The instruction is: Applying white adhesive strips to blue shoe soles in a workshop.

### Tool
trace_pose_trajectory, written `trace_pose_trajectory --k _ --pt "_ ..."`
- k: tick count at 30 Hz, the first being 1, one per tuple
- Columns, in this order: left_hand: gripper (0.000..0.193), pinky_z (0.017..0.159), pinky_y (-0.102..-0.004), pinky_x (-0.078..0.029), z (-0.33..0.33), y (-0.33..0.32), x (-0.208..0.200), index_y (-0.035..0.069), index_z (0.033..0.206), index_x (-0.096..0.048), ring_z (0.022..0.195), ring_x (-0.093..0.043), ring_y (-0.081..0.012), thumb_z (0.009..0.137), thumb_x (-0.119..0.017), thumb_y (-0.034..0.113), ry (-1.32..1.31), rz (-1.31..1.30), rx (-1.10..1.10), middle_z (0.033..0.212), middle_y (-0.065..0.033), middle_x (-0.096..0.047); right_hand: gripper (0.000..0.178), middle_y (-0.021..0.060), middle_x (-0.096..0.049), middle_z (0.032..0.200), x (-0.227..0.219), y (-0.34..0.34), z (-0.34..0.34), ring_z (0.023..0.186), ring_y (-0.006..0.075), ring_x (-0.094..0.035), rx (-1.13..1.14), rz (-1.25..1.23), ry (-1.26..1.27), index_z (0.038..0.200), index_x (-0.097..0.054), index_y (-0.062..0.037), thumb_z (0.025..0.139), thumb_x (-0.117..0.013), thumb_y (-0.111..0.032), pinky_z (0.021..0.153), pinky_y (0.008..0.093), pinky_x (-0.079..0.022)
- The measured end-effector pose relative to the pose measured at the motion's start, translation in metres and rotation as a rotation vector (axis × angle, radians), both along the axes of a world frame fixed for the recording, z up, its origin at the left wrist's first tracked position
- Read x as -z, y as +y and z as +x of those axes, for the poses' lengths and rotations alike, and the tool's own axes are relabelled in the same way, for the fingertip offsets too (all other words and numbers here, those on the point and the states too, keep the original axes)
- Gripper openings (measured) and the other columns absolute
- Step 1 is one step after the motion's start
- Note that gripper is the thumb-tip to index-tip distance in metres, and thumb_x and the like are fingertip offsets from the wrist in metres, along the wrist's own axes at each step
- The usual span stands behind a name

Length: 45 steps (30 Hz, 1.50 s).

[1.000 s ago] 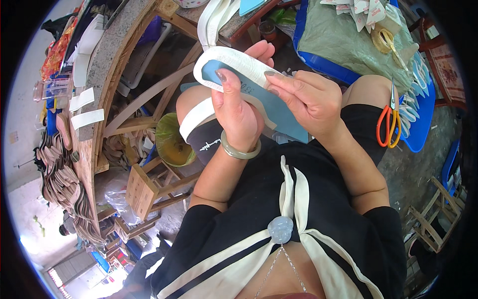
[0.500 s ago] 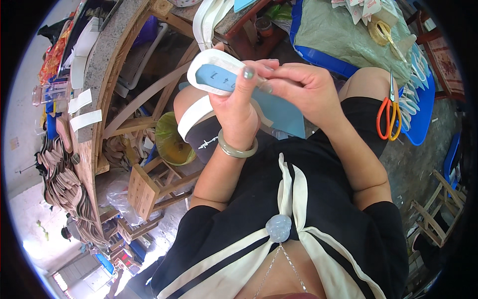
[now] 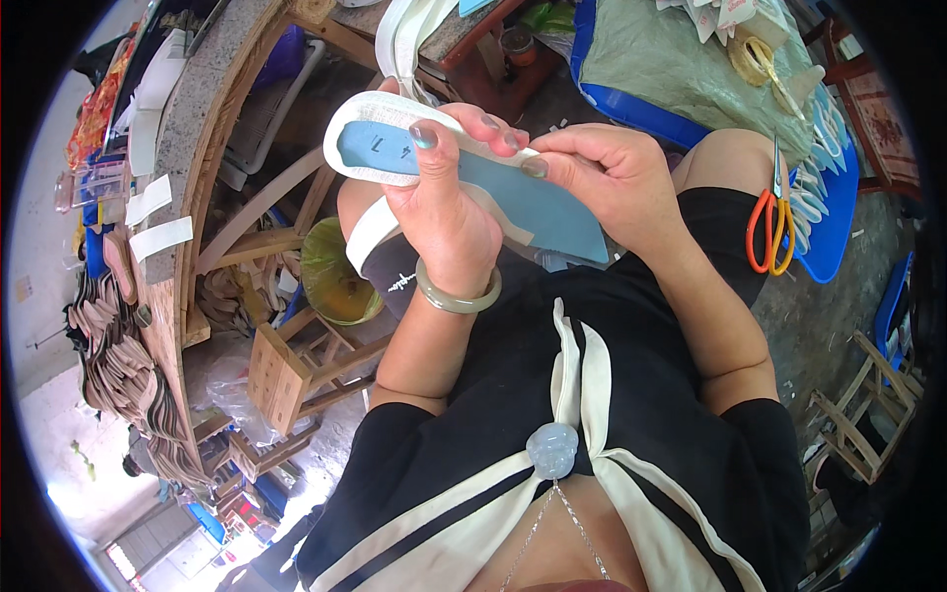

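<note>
– Since the blue tray (image 3: 646, 118) is the biggest container around, what's in it?

– Grey-green sheet (image 3: 671, 64) over it, some white pieces (image 3: 728, 14) and yellow tape (image 3: 753, 61) on top. More blue shows further right with a bunch of pale insoles (image 3: 809, 207) in it; can't tell if that's the same tray.

– And the bin (image 3: 321, 252) near the left leg?

– Yellow-green, open at the top. Contents too murky to make out.

– ok, so where's the blue sole (image 3: 552, 202)?

– Up over the lap, between both hands. Left hand (image 3: 449, 197) has it gripped: thumb across the blue face near the rounded end, fingers behind, tips poking past the far edge. Right hand (image 3: 617, 183) is pinched narrow on the white strip (image 3: 367, 102) along that edge, just beside the left fingertips. The other end sticks out below the right hand.
</note>
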<state>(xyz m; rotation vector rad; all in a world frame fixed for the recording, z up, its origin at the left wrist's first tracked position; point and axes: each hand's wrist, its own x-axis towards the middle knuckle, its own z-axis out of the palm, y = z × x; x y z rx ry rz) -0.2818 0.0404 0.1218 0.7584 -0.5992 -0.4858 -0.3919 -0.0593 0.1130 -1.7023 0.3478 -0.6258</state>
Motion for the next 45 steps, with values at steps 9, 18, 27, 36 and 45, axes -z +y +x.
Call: trace_pose_trajectory --k 9,18,27,36,45 --pt "0.029 0.087 -0.0309 -0.047 -0.006 -0.004 0.024 -0.002 0.105 -0.061 0.098 -0.059 -0.0184 0.089 -0.065 0.022 0.113 0.358 0.084 0.107 -0.0139 -0.063 0.019 -0.0009 -0.064 0.074 0.004 -0.023 -0.006 0.062 0.0027 -0.052 -0.06 0.564 0.0 0.099 -0.07 -0.0003 0.088 -0.063 -0.013 0.057 0.0179 -0.042" --pt "0.033 0.082 -0.0343 -0.051 -0.009 -0.002 0.019 -0.004 0.102 -0.059 0.093 -0.063 -0.0226 0.089 -0.066 0.026 0.187 0.302 0.05 0.098 -0.0163 -0.064 0.02 -0.0023 -0.064 0.073 0.024 -0.005 -0.013 0.062 0.0016 -0.052 0.076 0.389 -0.006 0.102 -0.071 -0.0032 0.088 -0.063 -0.016 0.056 0.0167 -0.042" --pt "0.029 0.082 -0.0313 -0.052 -0.009 -0.002 0.018 -0.004 0.107 -0.056 0.092 -0.064 -0.0198 0.087 -0.067 0.014 0.113 0.423 0.088 0.099 -0.0152 -0.067 0.02 0.0022 -0.068 0.078 0.032 -0.013 -0.011 0.069 0.0062 -0.06 0.016 0.186 0.158 0.099 -0.07 -0.001 0.087 -0.065 -0.016 0.061 0.0216 -0.048" --pt "0.028 0.08 -0.0277 -0.052 -0.005 0.002 0.041 -0.002 0.111 -0.057 0.091 -0.064 -0.0157 0.085 -0.066 0.006 0.045 0.512 0.186 0.102 -0.0128 -0.068 0.021 0.0011 -0.065 0.076 0.053 -0.02 -0.01 0.065 0.0047 -0.055 -0.06 0.334 0.1 0.099 -0.07 -0.0002 0.086 -0.066 -0.016 0.06 0.0198 -0.045" --pt "0.025 0.09 -0.0308 -0.047 -0.006 0.004 0.059 0.003 0.115 -0.057 0.102 -0.061 -0.0165 0.09 -0.059 0.008 0.166 0.482 0.422 0.108 -0.0094 -0.066 0.024 -0.0024 -0.057 0.069 0.053 -0.052 -0.025 0.054 0.0035 -0.045 -0.221 0.757 0.237 0.107 -0.064 -0.0017 0.084 -0.06 -0.011 0.052 0.0169 -0.036"
